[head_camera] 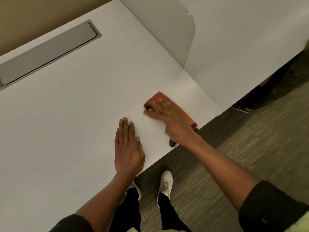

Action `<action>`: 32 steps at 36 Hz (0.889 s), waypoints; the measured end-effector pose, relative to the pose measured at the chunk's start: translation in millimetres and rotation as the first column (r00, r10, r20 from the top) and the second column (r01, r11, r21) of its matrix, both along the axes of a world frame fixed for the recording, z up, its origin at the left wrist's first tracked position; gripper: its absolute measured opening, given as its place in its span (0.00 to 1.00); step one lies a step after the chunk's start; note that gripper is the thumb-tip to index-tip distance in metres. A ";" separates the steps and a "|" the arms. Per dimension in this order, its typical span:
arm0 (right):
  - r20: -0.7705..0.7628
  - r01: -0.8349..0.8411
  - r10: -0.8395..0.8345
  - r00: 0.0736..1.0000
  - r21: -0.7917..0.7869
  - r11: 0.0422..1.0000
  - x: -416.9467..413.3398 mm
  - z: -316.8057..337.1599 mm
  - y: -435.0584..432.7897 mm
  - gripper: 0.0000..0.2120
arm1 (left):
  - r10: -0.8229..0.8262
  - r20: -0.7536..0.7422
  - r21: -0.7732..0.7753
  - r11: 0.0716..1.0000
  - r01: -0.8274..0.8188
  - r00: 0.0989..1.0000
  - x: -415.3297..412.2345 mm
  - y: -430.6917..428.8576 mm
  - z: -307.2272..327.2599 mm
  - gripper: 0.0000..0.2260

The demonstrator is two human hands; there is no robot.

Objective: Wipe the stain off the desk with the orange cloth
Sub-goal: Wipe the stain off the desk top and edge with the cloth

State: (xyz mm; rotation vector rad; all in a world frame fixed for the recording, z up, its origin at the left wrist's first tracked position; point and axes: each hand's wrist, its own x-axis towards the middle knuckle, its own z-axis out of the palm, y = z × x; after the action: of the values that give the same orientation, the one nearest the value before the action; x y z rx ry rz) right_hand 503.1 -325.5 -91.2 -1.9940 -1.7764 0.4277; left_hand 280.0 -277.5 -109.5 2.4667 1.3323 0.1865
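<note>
- At the far left, a long grey cable-tray lid [48, 52] is lying flush in the white desk [70, 114], running slantwise near the back edge and well apart from both my hands
- My left hand [127, 148] is lying flat, palm down, on the bare desk near the front edge; its fingers [124, 129] are straight and pressed close together, pointing away from me, with the thumb lying alongside and holding nothing
- My left forearm is reaching up from the bottom of the view, its dark sleeve pushed back
- Below the desk edge, my white shoes [165, 183] and dark trousers are showing on the grey striped carpet [234, 156]
- My right hand [168, 119] is pressing down flat on the orange cloth [167, 104], just to the right of my left hand; the fingers are slightly spread across the top of the cloth, and the hand is blurred
- The orange cloth is lying on the desk under that hand, near the front right corner, with dark trim showing at its left edge and at its end by the desk edge
- I cannot tell where the stain is; the desk around the cloth is looking plain white
- Behind the cloth, a frosted divider panel [167, 30] with a rounded corner is standing upright on the desk
- At the far right, someone else's dark shoe [242, 108] is resting on the carpet beneath the neighbouring desk
</note>
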 end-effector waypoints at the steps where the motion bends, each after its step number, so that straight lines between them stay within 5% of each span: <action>1: 0.015 0.060 -0.060 0.998 -0.010 0.998 19.9 0.9 3.0 0.46 | 0.001 -0.003 -0.002 1.000 -0.001 1.000 0.1 0.0 0.6 0.28; 5: 0.026 0.283 -0.282 0.959 -0.072 0.956 71.6 10.0 26.2 0.41 | -0.002 -0.001 -0.002 1.000 0.002 1.000 0.8 -0.4 0.6 0.28; 11: -0.014 0.355 -0.357 0.934 -0.088 0.931 63.8 20.5 75.0 0.39 | -0.004 -0.014 0.013 1.000 0.004 1.000 1.1 -0.5 -1.2 0.28; 23: -0.013 -0.095 0.095 0.995 0.011 0.995 -56.1 0.6 28.5 0.42 | 0.002 0.014 0.010 1.000 -0.002 1.000 0.3 -0.1 -1.3 0.28; 27: 0.050 -0.025 0.023 0.998 0.050 0.998 -37.9 -2.7 -15.5 0.46 | -0.001 0.014 0.005 1.000 0.001 1.000 0.5 0.5 -0.1 0.28; 32: 0.154 0.273 -0.272 0.950 0.016 0.962 60.9 6.8 -21.5 0.44 | 0.002 0.004 -0.003 1.000 -0.002 1.000 0.3 -0.1 0.7 0.28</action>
State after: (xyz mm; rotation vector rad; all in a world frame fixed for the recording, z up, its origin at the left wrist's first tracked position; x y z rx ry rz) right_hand 563.9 -347.0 -84.4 -2.2894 -1.5514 0.1925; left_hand 280.4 -277.6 -108.8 2.4610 1.3328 0.1900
